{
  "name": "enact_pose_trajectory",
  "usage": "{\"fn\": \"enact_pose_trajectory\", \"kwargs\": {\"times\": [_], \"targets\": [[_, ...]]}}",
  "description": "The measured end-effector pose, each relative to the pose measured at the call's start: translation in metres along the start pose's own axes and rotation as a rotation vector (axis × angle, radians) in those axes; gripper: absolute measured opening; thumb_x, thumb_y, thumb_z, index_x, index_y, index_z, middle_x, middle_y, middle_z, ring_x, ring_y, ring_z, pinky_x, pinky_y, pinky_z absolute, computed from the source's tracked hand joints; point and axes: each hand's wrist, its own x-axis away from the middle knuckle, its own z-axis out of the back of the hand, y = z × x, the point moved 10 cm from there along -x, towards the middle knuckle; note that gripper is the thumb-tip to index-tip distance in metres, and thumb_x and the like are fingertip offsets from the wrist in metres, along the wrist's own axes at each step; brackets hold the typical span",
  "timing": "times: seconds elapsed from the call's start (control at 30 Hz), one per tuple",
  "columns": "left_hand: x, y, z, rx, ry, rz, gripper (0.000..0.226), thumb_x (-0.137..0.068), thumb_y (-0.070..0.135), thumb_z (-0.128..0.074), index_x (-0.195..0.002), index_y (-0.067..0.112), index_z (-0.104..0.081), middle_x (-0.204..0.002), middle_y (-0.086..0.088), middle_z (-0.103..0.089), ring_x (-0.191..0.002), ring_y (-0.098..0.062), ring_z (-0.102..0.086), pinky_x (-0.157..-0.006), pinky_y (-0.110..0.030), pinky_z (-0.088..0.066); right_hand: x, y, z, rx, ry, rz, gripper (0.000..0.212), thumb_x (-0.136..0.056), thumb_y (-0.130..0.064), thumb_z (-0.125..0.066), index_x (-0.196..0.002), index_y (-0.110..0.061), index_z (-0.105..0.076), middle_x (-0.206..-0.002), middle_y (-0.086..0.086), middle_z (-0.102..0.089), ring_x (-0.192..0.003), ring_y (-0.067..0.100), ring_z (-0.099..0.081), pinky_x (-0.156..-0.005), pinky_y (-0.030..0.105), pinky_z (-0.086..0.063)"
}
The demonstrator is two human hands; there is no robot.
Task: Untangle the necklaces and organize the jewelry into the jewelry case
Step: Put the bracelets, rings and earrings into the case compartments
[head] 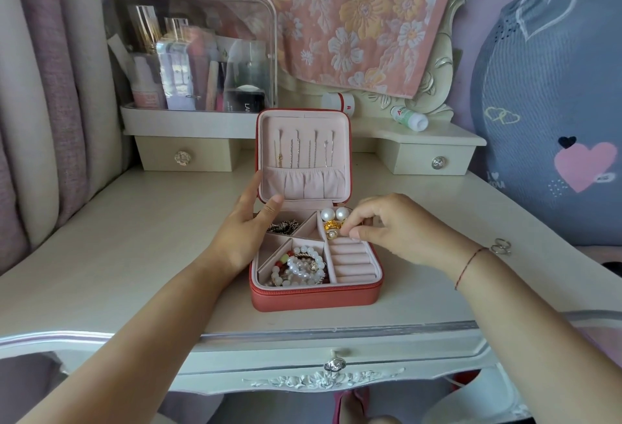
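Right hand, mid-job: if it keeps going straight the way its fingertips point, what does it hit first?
Probably the gold and pearl earring in the back right compartment of the jewelry case, just left of the right hand. Depth is unclear; the hand may already touch it.

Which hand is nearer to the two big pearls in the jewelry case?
The right hand. Its fingertips hover just right of the pearls, at the same compartment. The left hand rests on the jewelry case's left edge, farther away.
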Motion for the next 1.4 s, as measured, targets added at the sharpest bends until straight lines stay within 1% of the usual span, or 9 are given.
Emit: {"fn": "enact_pose_trajectory", "kwargs": {"times": [0.13,0.3,0.43,0.6,0.77,0.9,1.1,1.2,1.4], "targets": [[0.000,0.001,0.000,0.003,-0.001,-0.014,0.072,-0.080,0.066,-0.054,-0.145,0.050,-0.027,-0.149,0.008,-0.042,-0.134,-0.009,-0.041,-0.115,-0.031,-0.028,-0.002,-0.002,0.007,0.040,0.138,0.027,0.011,-0.081,-0.009,-0.074,-0.081,-0.020,-0.073,-0.079,-0.013,-0.055,-0.072,-0.001,-0.052,-0.066,0.009,-0.037],[0.000,0.000,-0.001,0.009,-0.016,-0.008,0.080,-0.069,0.073,-0.049,-0.144,0.052,-0.028,-0.148,0.010,-0.043,-0.134,-0.008,-0.042,-0.116,-0.035,-0.030,0.000,0.006,0.009,0.059,0.252,-0.016,0.011,-0.076,-0.018,-0.079,-0.073,-0.017,-0.068,-0.067,-0.011,-0.052,-0.061,0.002,-0.047,-0.058,0.020,-0.036],[-0.001,0.000,-0.001,0.010,-0.007,-0.011,0.076,-0.077,0.066,-0.049,-0.147,0.048,-0.027,-0.149,0.009,-0.041,-0.136,-0.009,-0.039,-0.117,-0.035,-0.028,0.004,0.012,0.012,0.058,0.308,-0.057,0.012,-0.076,-0.024,-0.079,-0.070,-0.018,-0.070,-0.068,-0.009,-0.053,-0.059,0.003,-0.047,-0.056,0.016,-0.032],[0.000,-0.002,0.000,-0.001,-0.018,0.014,0.083,-0.069,0.076,-0.049,-0.145,0.052,-0.025,-0.150,0.009,-0.041,-0.136,-0.009,-0.040,-0.117,-0.037,-0.028,0.016,0.012,0.016,0.032,0.303,-0.068,0.006,-0.081,-0.014,-0.074,-0.078,-0.019,-0.075,-0.072,-0.010,-0.055,-0.065,-0.003,-0.050,-0.060,0.009,-0.037],[0.000,-0.002,0.001,-0.046,0.001,-0.002,0.064,-0.091,0.059,-0.050,-0.148,0.047,-0.023,-0.153,0.008,-0.036,-0.139,-0.011,-0.035,-0.116,-0.032,-0.025,0.015,0.012,0.016,0.055,0.299,-0.093,0.006,-0.080,-0.016,-0.074,-0.075,-0.019,-0.075,-0.072,-0.009,-0.054,-0.065,-0.004,-0.050,-0.059,0.009,-0.037],[0.001,-0.001,0.000,-0.026,-0.013,0.004,0.075,-0.080,0.070,-0.051,-0.147,0.050,-0.024,-0.150,0.008,-0.041,-0.136,-0.010,-0.040,-0.116,-0.034,-0.028,0.013,0.011,0.016,0.084,0.284,-0.099,0.005,-0.080,-0.017,-0.074,-0.075,-0.020,-0.074,-0.074,-0.009,-0.052,-0.063,0.001,-0.049,-0.058,0.012,-0.035],[0.002,0.002,0.000,-0.045,0.000,0.007,0.068,-0.086,0.064,-0.051,-0.147,0.049,-0.023,-0.151,0.008,-0.039,-0.133,-0.007,-0.040,-0.109,-0.025,-0.029,0.012,-0.021,0.003,0.060,0.284,0.133,0.015,-0.079,-0.011,-0.076,-0.091,-0.020,-0.076,-0.088,-0.009,-0.058,-0.072,0.006,-0.051,-0.071,0.017,-0.040],[0.004,0.004,0.000,-0.053,0.012,0.009,0.060,-0.094,0.050,-0.047,-0.148,0.046,-0.022,-0.153,0.007,-0.036,-0.134,-0.008,-0.038,-0.106,-0.022,-0.027,0.004,-0.027,-0.008,0.138,0.217,0.164,0.017,-0.080,-0.010,-0.074,-0.095,-0.018,-0.076,-0.090,-0.003,-0.062,-0.076,0.008,-0.049,-0.074,0.024,-0.039],[0.004,0.005,0.001,-0.065,0.014,0.019,0.057,-0.095,0.049,-0.046,-0.147,0.049,-0.022,-0.152,0.005,-0.038,-0.137,-0.011,-0.038,-0.107,-0.022,-0.026,-0.003,-0.026,-0.008,0.238,0.190,0.163,0.011,-0.084,-0.008,-0.068,-0.089,-0.014,-0.076,-0.087,0.001,-0.067,-0.074,0.012,-0.054,-0.074,0.022,-0.036]]}}
